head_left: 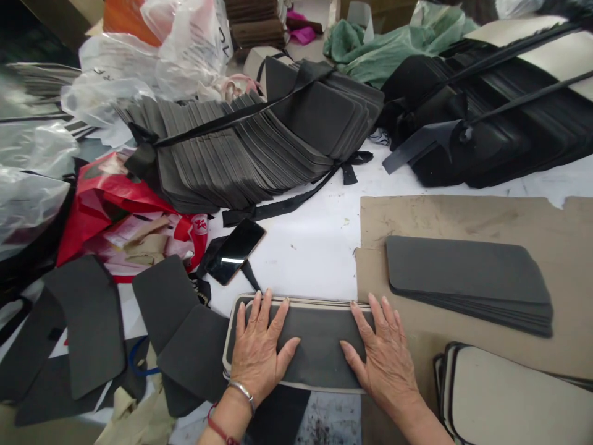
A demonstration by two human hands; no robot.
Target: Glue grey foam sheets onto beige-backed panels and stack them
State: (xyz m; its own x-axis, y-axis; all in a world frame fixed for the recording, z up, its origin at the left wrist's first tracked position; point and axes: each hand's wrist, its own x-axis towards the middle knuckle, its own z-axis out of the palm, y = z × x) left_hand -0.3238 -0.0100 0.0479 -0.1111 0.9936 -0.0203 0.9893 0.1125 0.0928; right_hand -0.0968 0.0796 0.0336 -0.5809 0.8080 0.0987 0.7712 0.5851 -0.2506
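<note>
Item 1, dark grey panel (319, 346): a long, flat, rounded-corner piece of matte charcoal material, lying on a cream-coloured backing piece (230, 321) of the same outline whose pale edge shows along the far side, the left end and the near edge. From my remote seat I place it at the near centre of the white table (315, 247), its right end overlapping the brown cardboard sheet (463, 216).

Item 2, left hand (257, 352): flat on the left half of the panel, palm down, 4 fingers (256, 309) spread and reaching the far edge, thumb angled right across the grey surface. It grips nothing; it presses.

Item 3, right hand (382, 355): flat on the right half, fingers spread, tips at the far edge, thumb pointing left toward the other thumb. It also presses, not clasping. The bare middle of the panel lies between the 2 thumbs.

Item 4, surroundings: a stack of grey panels (467, 278) to the right on the cardboard; a black phone (235, 250) just beyond the left hand; loose grey pieces (171, 321) near left; a tied bundle of grey pieces (250, 142) far centre.
</note>
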